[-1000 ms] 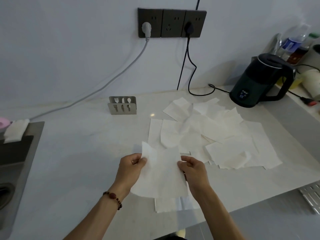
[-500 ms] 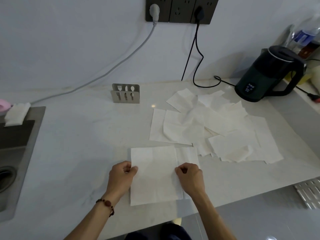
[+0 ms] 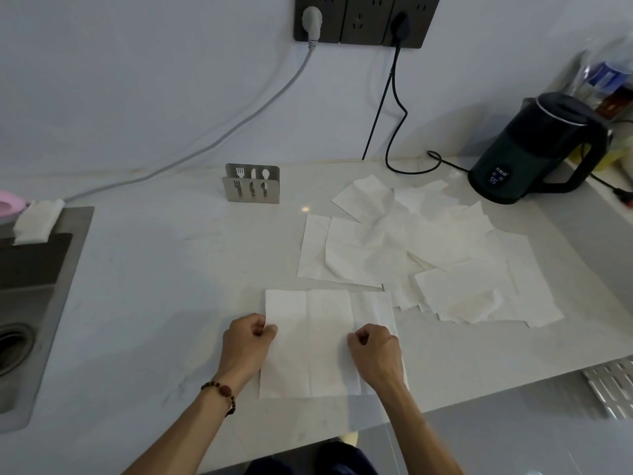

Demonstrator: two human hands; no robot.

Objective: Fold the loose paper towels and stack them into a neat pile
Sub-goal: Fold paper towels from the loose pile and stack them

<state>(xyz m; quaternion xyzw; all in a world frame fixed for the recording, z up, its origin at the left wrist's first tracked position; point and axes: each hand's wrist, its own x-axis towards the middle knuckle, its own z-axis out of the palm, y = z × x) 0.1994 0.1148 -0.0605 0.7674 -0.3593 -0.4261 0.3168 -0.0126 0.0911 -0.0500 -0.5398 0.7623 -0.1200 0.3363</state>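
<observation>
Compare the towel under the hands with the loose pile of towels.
The towel lies flat and square at the near edge, pinched by the left hand and right hand; the pile lies farther right, untouched. The towel is smooth; the pile is crumpled and overlapping. Both are white paper.

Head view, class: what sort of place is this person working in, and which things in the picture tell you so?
Most likely a home kitchen counter. An electric kettle stands plugged in on the pale worktop, a sink is set into its left end, and a metal holder with fork, knife and spoon cut-outs stands near the wall.
</observation>
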